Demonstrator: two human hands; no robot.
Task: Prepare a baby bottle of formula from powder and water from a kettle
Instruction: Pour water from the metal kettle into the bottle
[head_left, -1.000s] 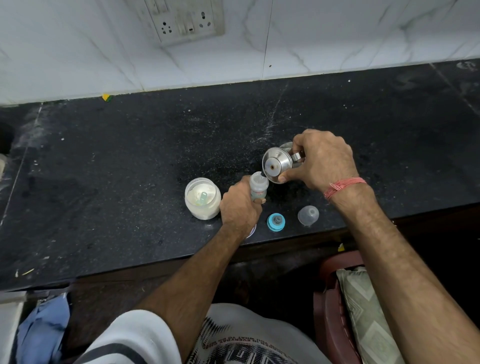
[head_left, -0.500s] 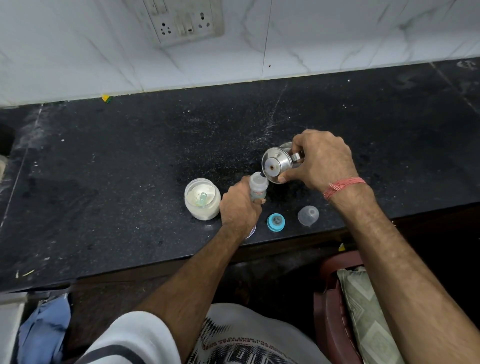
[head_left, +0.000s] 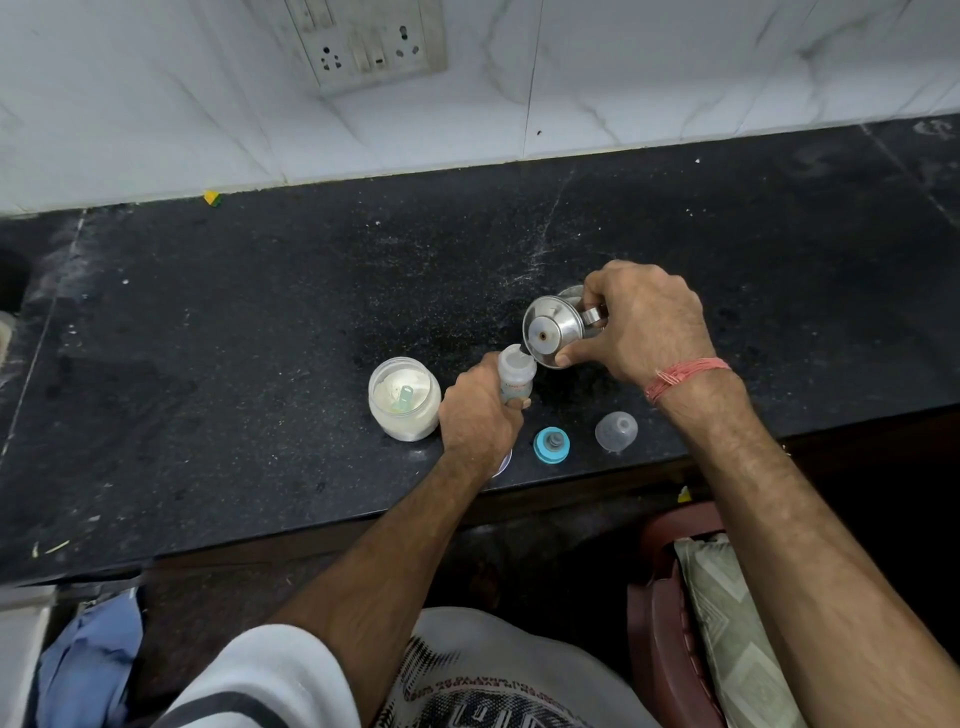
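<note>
My left hand (head_left: 480, 410) hides most of the bottle (head_left: 516, 373) it grips. My right hand (head_left: 644, 325) grips the tilted steel kettle (head_left: 553, 326), its body hidden.

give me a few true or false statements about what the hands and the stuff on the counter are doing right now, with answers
1. The left hand grips the baby bottle. True.
2. The right hand tilts a steel kettle over the bottle's mouth. True.
3. The blue teat ring is screwed onto the bottle. False: it lies on the counter.
4. The powder jar has its lid on. False: it is open, a scoop inside.
5. The clear cap stands right of the blue ring. True.
</note>
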